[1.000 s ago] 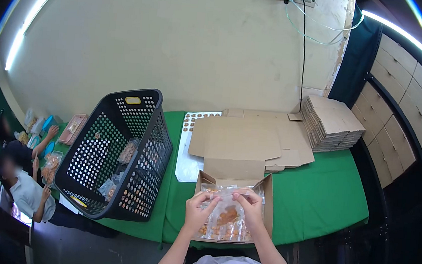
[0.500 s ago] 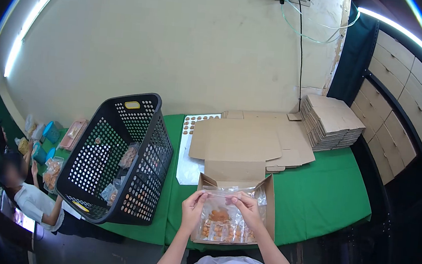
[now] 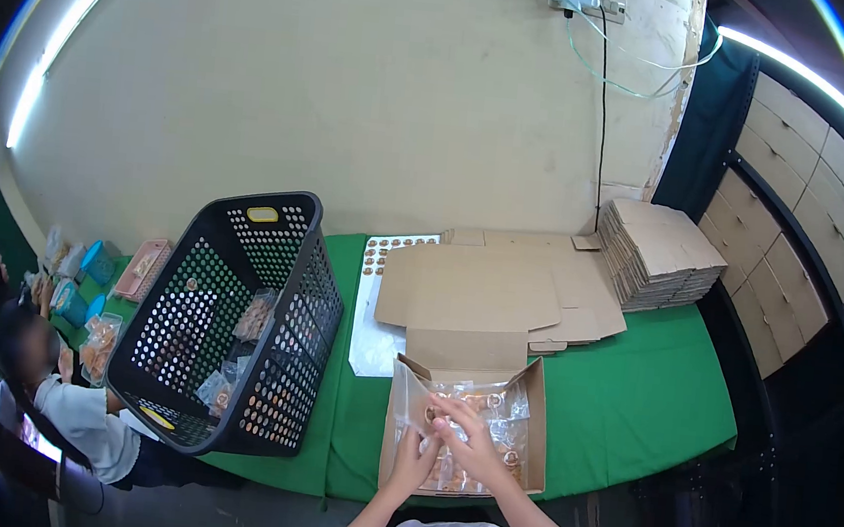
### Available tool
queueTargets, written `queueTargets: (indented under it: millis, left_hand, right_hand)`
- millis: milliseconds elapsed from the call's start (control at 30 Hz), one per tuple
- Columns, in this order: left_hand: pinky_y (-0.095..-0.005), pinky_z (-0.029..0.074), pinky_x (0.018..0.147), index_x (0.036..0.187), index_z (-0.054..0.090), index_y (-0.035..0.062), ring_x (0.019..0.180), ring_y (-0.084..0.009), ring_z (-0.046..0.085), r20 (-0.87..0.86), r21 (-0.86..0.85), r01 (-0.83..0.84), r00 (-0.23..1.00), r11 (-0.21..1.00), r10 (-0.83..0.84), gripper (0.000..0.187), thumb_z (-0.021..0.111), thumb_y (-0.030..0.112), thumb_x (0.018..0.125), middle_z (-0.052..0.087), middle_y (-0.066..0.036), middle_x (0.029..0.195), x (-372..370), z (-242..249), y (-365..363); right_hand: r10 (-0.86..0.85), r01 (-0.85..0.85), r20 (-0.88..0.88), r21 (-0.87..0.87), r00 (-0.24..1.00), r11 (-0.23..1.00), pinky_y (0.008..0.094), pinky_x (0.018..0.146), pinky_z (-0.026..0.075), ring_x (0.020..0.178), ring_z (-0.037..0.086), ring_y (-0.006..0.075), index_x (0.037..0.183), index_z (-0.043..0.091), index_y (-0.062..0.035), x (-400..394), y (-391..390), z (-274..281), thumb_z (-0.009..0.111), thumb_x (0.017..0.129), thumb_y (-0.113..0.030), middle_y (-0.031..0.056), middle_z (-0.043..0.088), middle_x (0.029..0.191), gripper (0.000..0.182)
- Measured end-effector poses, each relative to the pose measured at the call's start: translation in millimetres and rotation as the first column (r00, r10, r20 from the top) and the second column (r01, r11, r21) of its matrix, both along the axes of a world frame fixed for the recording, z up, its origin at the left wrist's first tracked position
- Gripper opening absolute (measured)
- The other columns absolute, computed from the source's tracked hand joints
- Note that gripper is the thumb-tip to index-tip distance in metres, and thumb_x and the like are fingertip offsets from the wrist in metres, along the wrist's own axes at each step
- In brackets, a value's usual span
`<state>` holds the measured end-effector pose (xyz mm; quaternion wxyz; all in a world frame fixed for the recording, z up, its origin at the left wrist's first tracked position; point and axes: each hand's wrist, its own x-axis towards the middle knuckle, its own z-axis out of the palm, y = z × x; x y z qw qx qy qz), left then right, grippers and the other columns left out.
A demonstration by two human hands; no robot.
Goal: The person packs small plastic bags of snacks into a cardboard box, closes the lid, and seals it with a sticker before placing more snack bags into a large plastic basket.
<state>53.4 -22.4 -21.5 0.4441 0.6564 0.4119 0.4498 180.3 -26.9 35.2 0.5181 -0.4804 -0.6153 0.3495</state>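
Your hands have dropped since a moment ago: the clear snack bag (image 3: 449, 416) you held up now lies in the cardboard box (image 3: 536, 424) on the green desk (image 3: 632, 392). Left hand (image 3: 411, 463) and right hand (image 3: 461, 443) press flat on it (neither grip closed), packing it down.

This is a small packing workroom. A long table under a green cloth (image 3: 631, 402) carries a stack of flat cardboard boxes (image 3: 659, 254) at upper right and a black plastic basket (image 3: 237, 318) of bagged snacks at left, where other people (image 3: 78, 414) work.
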Motion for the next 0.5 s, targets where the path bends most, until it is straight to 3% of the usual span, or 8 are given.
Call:
queueTargets:
  millis: [67, 100, 167, 200, 267, 300, 400, 500]
  left_hand:
    - [-0.0295, 0.041, 0.083, 0.127, 0.030, -0.0004, 0.099, -0.0236, 0.052, -0.004, -0.079, -0.030, 1.000, 0.996, 0.030, 0.046, 0.047, 0.010, 0.086, 0.052, -0.015, 0.103, -7, 19, -3]
    - [-0.0259, 0.043, 0.076, 0.124, 0.036, -0.0011, 0.087, -0.0155, 0.055, 0.134, -0.093, -0.061, 0.988, 0.994, 0.073, 0.039, 0.044, 0.012, 0.088, 0.057, -0.008, 0.091, -7, 18, -3]
    - [-0.0253, 0.042, 0.077, 0.120, 0.040, -0.0003, 0.091, -0.0119, 0.052, 0.243, -0.353, -0.014, 0.964, 0.936, 0.106, 0.034, 0.044, 0.013, 0.089, 0.054, -0.006, 0.098, -16, 9, -2]
    - [-0.0250, 0.042, 0.078, 0.118, 0.042, 0.0001, 0.093, -0.0101, 0.050, 0.291, -0.473, 0.025, 0.948, 0.881, 0.129, 0.032, 0.044, 0.014, 0.089, 0.052, -0.005, 0.102, -20, 2, -3]
    - [-0.0228, 0.044, 0.071, 0.109, 0.048, 0.0002, 0.084, -0.0080, 0.052, 0.283, -0.513, 0.069, 0.955, 0.855, 0.092, 0.030, 0.046, 0.023, 0.090, 0.053, -0.003, 0.095, -24, -13, -1]
    - [-0.0229, 0.044, 0.070, 0.107, 0.049, -0.0001, 0.082, -0.0079, 0.053, 0.243, -0.564, 0.081, 0.967, 0.822, 0.072, 0.031, 0.046, 0.025, 0.090, 0.054, -0.003, 0.093, -25, -14, -1]
    - [-0.0227, 0.046, 0.063, 0.101, 0.052, -0.0015, 0.073, -0.0081, 0.054, 0.237, -0.651, 0.169, 0.972, 0.740, -0.013, 0.035, 0.046, 0.031, 0.089, 0.056, -0.003, 0.083, -28, -35, -2]
    - [-0.0216, 0.046, 0.057, 0.092, 0.055, -0.0024, 0.063, -0.0083, 0.055, 0.202, -0.767, 0.218, 0.975, 0.603, -0.095, 0.040, 0.046, 0.037, 0.088, 0.057, -0.003, 0.070, -25, -9, -9]
  right_hand:
    - [-0.085, 0.082, 0.123, 0.030, 0.989, 0.996, 0.0304, 0.081, 0.042, 0.096, 0.051, 0.0190, 0.108, 0.055, -0.0036, 8, 4, -13, 0.059, 0.080, -0.022, 0.0126, 0.050, 0.107, 0.034]
    - [-0.063, 0.069, 0.124, -0.046, 0.990, 0.997, 0.0292, 0.078, 0.043, 0.091, 0.052, 0.0180, 0.104, 0.056, -0.0025, 12, 3, -25, 0.061, 0.079, -0.025, 0.0122, 0.052, 0.102, 0.034]
    - [-0.022, 0.046, 0.120, -0.196, 0.992, 0.980, 0.0268, 0.070, 0.044, 0.082, 0.055, 0.0159, 0.096, 0.058, -0.0004, 22, -1, -47, 0.065, 0.076, -0.030, 0.0114, 0.056, 0.092, 0.037]
    - [0.074, -0.067, 0.002, -0.395, 0.997, 0.916, 0.0251, 0.065, 0.042, 0.075, 0.053, 0.0138, 0.091, 0.058, -0.0008, 28, -2, -49, 0.065, 0.076, -0.032, 0.0093, 0.056, 0.084, 0.035]
    - [0.174, -0.323, -0.279, -0.688, 0.944, 0.650, 0.0217, 0.055, 0.039, 0.061, 0.051, 0.0097, 0.081, 0.058, -0.0014, 37, -6, -52, 0.066, 0.075, -0.035, 0.0051, 0.056, 0.070, 0.035]
    - [0.096, -0.343, -0.374, -0.679, 0.922, 0.649, 0.0191, 0.048, 0.032, 0.050, 0.042, 0.0047, 0.072, 0.056, -0.0051, 35, -12, -54, 0.064, 0.078, -0.035, -0.0027, 0.048, 0.055, 0.032]
    - [-0.113, -0.331, -0.506, -0.700, 0.855, 0.634, 0.0195, 0.046, 0.031, 0.050, 0.039, 0.0050, 0.069, 0.054, -0.0066, 33, -26, -58, 0.060, 0.080, -0.035, -0.0032, 0.045, 0.055, 0.032]
    - [-0.190, -0.255, -0.487, -0.705, 0.853, 0.662, 0.0194, 0.043, 0.029, 0.048, 0.038, 0.0040, 0.067, 0.054, -0.0073, 28, -41, -85, 0.055, 0.083, -0.039, -0.0036, 0.044, 0.055, 0.036]
